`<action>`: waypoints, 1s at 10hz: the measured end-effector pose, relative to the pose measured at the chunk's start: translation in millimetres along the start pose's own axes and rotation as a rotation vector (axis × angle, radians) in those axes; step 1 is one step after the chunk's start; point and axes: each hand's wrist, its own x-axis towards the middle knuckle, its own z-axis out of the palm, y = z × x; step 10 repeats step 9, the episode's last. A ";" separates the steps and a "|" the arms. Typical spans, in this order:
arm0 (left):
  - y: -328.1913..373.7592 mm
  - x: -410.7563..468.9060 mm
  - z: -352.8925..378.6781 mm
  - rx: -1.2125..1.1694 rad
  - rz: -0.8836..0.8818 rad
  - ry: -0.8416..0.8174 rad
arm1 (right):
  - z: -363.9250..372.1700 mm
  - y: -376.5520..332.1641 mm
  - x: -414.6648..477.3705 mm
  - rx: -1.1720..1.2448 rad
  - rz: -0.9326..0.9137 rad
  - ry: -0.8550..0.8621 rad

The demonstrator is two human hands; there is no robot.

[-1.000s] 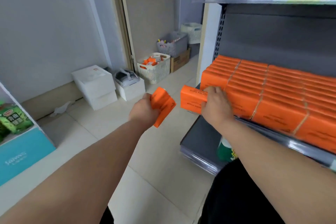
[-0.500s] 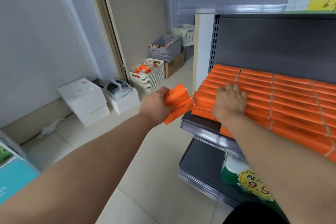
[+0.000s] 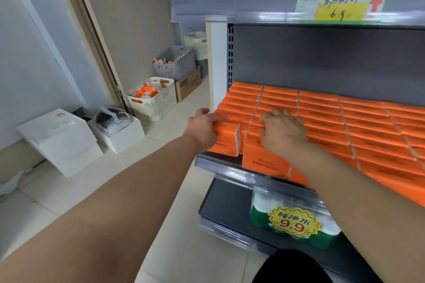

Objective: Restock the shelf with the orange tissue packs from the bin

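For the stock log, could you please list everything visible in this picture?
Shelved tissue packs: many, orange, rows on middle shelf.
Held tissue pack: one, orange, shelf's front-left corner.
Bin: one, white, floor, holding orange packs.
Grey basket: one, grey, behind bin.
Cardboard box: one, brown, beside grey basket.
White boxes: a few, white, floor, far left.
Bottle pack: one, green, lower shelf.
Price label: one, yellow, upper shelf edge.
Left hand: one, gripping held tissue pack.
Right hand: one, resting on shelved tissue packs.
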 end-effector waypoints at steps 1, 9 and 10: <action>12.6 3.2 10.7 -0.040 -0.034 -0.012 | 1.7 13.6 -8.3 -0.014 0.013 -0.058; 22.9 -29.8 -10.2 0.074 -0.135 -0.027 | -5.2 -14.1 -37.4 0.047 -0.095 -0.021; 22.9 -29.8 -10.2 0.074 -0.135 -0.027 | -5.2 -14.1 -37.4 0.047 -0.095 -0.021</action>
